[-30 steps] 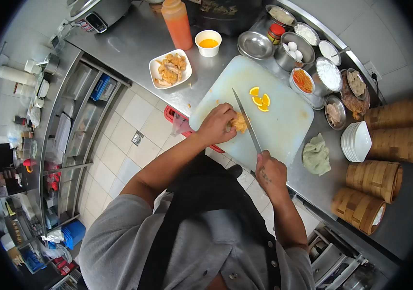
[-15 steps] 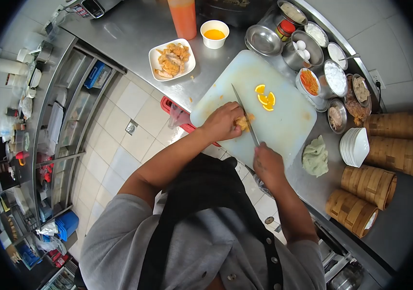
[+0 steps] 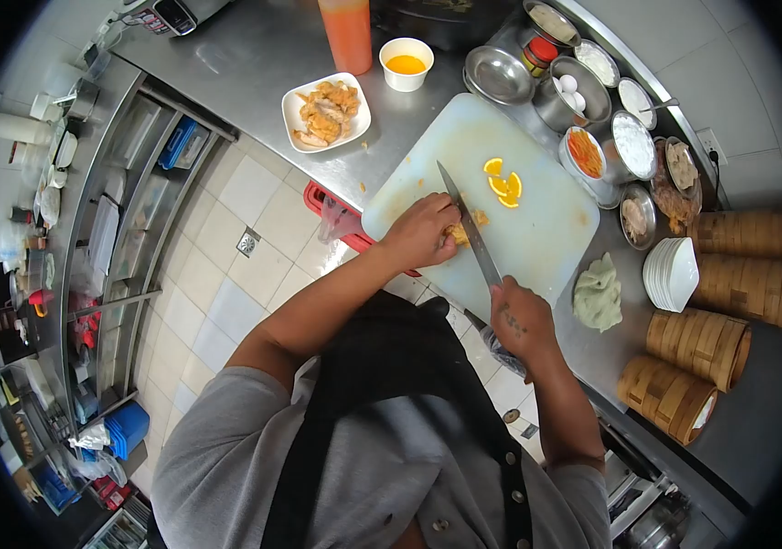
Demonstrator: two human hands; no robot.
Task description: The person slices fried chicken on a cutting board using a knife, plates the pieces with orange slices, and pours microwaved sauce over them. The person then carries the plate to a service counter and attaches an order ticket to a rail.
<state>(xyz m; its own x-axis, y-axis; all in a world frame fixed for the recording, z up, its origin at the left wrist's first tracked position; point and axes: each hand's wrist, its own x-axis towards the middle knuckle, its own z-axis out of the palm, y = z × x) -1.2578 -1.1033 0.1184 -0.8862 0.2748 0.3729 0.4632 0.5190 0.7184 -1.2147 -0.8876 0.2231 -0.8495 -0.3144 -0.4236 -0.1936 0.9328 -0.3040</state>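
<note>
On the pale cutting board (image 3: 537, 242), my left hand (image 3: 423, 231) presses its curled fingers onto a piece of fried chicken (image 3: 460, 235). My right hand (image 3: 521, 318) is closed round the handle of a long kitchen knife (image 3: 471, 229). The blade lies across the board beside my left fingertips, at the chicken; some golden bits show on the blade's far side. Farther up the board sit several orange slices (image 3: 503, 183). A square white dish (image 3: 298, 108) behind the board holds cut fried chicken (image 3: 329, 114).
A white cup (image 3: 405, 80) of yellow sauce and an orange squeeze bottle (image 3: 346, 41) stand at the back. Metal bowls (image 3: 499, 75) of ingredients line the right. A green cloth (image 3: 598, 295), stacked white dishes (image 3: 667, 276) and bamboo steamers (image 3: 697, 352) sit beside the board.
My right hand has drawn back toward the lower right with the knife, and the blade's flat now shows wider. A piece of chicken appears beyond the blade. My left hand has stayed nearly in place.
</note>
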